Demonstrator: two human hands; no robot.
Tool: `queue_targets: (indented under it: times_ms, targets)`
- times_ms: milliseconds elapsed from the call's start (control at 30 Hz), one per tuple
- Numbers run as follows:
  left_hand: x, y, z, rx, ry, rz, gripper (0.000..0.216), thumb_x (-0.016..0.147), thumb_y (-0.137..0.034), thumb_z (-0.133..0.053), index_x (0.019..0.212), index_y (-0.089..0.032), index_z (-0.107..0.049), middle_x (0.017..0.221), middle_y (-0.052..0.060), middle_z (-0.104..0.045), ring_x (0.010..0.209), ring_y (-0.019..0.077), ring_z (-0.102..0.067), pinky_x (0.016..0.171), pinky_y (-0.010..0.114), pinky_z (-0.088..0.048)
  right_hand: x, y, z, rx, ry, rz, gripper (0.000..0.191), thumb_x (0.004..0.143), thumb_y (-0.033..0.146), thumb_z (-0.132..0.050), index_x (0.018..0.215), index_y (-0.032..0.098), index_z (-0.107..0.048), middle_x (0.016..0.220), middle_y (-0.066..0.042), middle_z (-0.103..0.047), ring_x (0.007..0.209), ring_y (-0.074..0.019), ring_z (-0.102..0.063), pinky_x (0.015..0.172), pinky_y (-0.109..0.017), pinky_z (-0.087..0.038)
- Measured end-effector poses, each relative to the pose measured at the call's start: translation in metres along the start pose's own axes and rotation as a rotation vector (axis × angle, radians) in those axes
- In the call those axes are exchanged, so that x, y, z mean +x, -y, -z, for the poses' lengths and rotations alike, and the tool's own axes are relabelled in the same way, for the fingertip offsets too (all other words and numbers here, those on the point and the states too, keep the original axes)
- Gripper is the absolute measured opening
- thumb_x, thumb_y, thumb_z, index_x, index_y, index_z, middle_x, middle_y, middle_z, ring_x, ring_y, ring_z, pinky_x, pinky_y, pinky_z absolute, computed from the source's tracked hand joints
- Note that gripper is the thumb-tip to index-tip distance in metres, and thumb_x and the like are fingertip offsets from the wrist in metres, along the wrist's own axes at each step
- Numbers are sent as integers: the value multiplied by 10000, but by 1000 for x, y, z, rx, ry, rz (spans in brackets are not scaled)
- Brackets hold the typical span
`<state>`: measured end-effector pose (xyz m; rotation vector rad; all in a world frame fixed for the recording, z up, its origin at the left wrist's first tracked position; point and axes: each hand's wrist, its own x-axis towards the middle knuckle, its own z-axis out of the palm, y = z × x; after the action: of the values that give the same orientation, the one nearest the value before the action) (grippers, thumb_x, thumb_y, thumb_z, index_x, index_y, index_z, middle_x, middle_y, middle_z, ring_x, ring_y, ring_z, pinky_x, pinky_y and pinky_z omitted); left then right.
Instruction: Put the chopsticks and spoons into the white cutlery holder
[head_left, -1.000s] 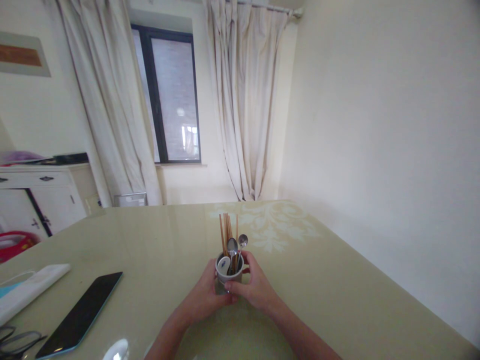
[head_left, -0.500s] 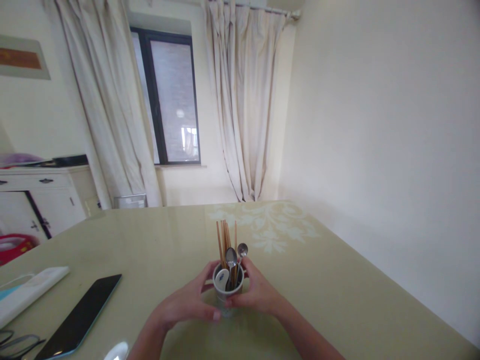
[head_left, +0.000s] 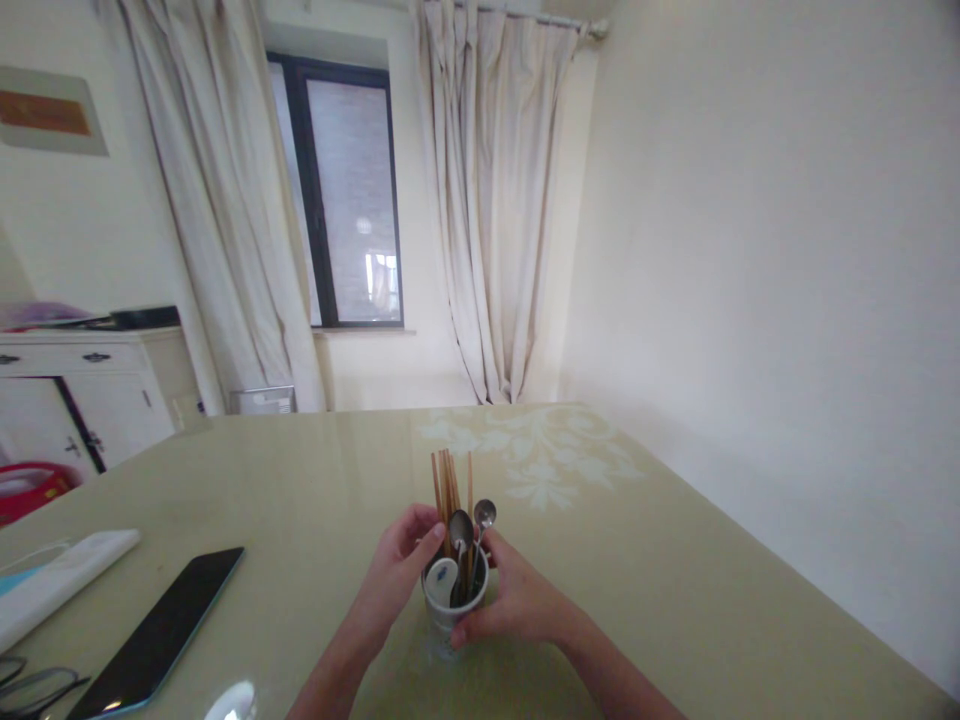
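A pale cup (head_left: 442,625) stands upright on the table, holding several wooden chopsticks (head_left: 448,480), two metal spoons, one of them round (head_left: 485,514), the other oval (head_left: 460,530), and a white ceramic spoon (head_left: 441,578) with a blue mark. My right hand (head_left: 517,595) grips the cup from the right, its thumb across the front and its fingers at the far side of the rim. Above the rim on the left, my left hand (head_left: 397,555) is beside the chopsticks, fingers curled and a gap between thumb and forefinger. Whether its fingertips touch the chopsticks is hard to make out.
On the left of the table (head_left: 300,500) lie a dark tablet (head_left: 161,630), a white flat box-like thing (head_left: 71,580) and eyeglasses or cables (head_left: 37,685). Something white and shiny (head_left: 232,702) is at the bottom edge. A wall (head_left: 765,300) borders the right side.
My left hand has left the cup's left side and risen to the chopsticks above the rim. The cup is slightly lower in view; my right hand stays on it.
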<state>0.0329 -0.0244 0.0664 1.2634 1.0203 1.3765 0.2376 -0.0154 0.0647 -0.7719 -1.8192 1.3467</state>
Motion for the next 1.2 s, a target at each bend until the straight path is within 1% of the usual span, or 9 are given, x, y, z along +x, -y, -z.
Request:
queue_targets:
  times_ms: [167, 433, 500, 600, 667, 800, 933, 1067, 1200]
  targets:
    - [1, 1, -1, 28, 1, 15, 477, 782, -629, -809, 961, -199, -706, 905, 33, -768, 812, 197, -723, 742, 288, -572, 0, -3, 1, -16, -9, -9, 972, 495, 300, -1027, 1380, 242, -629, 1298, -102, -720, 1172, -363, -663, 1040, -516, -499]
    - [2, 3, -2, 19, -25, 10, 513, 767, -656, -809, 954, -191, -698, 859, 30, -772, 754, 190, -719, 695, 286, -575, 0, -3, 1, 4, 2, 1, 981, 506, 265, -1029, 1399, 273, -623, 1315, -88, -711, 1178, -347, -664, 1051, -502, -502]
    - [2, 4, -2, 8, -46, 7, 543, 755, -652, -824, 1017, -194, -694, 908, 38, -780, 795, 200, -732, 728, 297, -588, -1, -2, 1, 13, 6, -4, 977, 512, 268, -1028, 1400, 260, -621, 1321, -95, -710, 1180, -351, -665, 1051, -509, -502]
    - [1, 6, -4, -16, -75, 9, 590, 779, -639, -816, 1156, -205, -683, 1077, 67, -790, 947, 230, -753, 834, 322, -603, -1, -1, 1, 22, 9, -10, 984, 506, 257, -1031, 1399, 253, -617, 1321, -96, -713, 1180, -352, -667, 1051, -509, -502]
    - [0, 8, -5, -47, -48, 29, 542, 818, -617, -794, 1155, -204, -697, 1113, 75, -795, 1001, 241, -755, 873, 326, -601, -1, -1, 1, 14, 6, -3, 978, 508, 245, -1031, 1394, 261, -619, 1322, -91, -712, 1187, -350, -665, 1058, -505, -498]
    - [-2, 10, -7, -113, -6, 69, 434, 836, -564, -802, 1056, -197, -731, 996, 53, -815, 880, 213, -764, 789, 288, -600, -1, 0, 1, 8, 1, 7, 964, 509, 252, -1031, 1385, 257, -631, 1315, -89, -710, 1187, -349, -663, 1053, -487, -501]
    - [-3, 7, -7, -104, 16, 67, 414, 809, -548, -833, 1002, -192, -747, 928, 41, -816, 781, 190, -755, 711, 261, -588, 0, -2, 1, -5, 24, 8, 966, 520, 293, -1031, 1393, 241, -621, 1323, -100, -702, 1197, -352, -648, 1056, -487, -487]
    - [-3, 3, -8, -101, -11, 54, 410, 778, -542, -858, 954, -190, -745, 876, 33, -814, 741, 178, -749, 675, 245, -582, 3, -6, 2, -19, 47, -23, 1024, 456, 310, -1057, 1377, 207, -620, 1335, -121, -684, 1212, -366, -629, 1055, -497, -470]
    - [-2, 0, -8, -53, -42, 34, 419, 752, -546, -873, 918, -179, -756, 815, 36, -808, 708, 184, -744, 645, 248, -582, 3, -7, 3, -27, 55, -24, 1025, 472, 311, -1054, 1392, 220, -610, 1346, -119, -674, 1226, -371, -618, 1061, -505, -459]
